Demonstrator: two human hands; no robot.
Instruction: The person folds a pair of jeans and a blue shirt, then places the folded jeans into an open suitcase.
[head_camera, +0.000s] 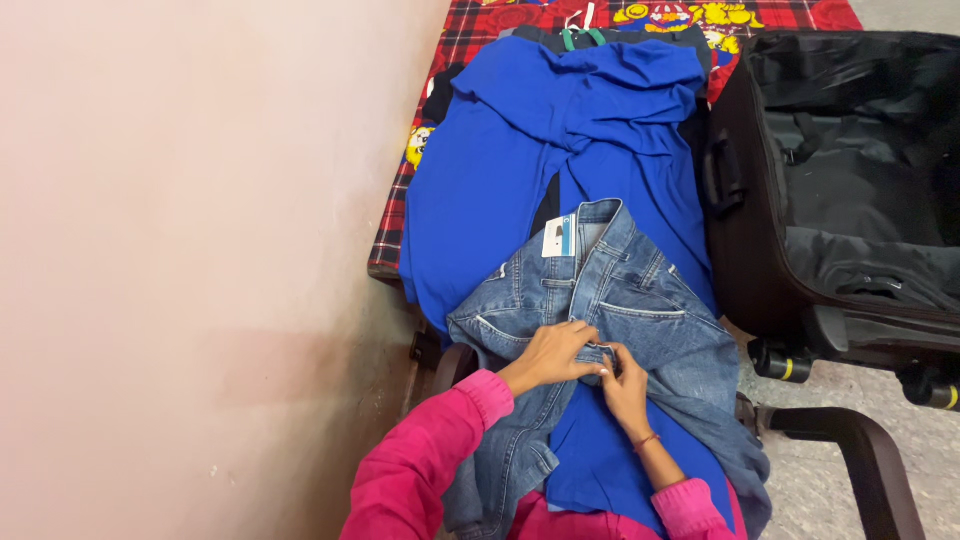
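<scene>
Both hands, left (548, 352) and right (625, 385), pinch the waistband of soft, floppy, fairly heavy jeans (620, 300), probably its firmest hold.

Left hand (553, 352) and right hand (626, 388) together, fingers pinched (pink sleeves)

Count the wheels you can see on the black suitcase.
2. One wheel sits under the black suitcase at its near left corner; the other wheel is at the right picture edge. More may be hidden behind the case.
</scene>
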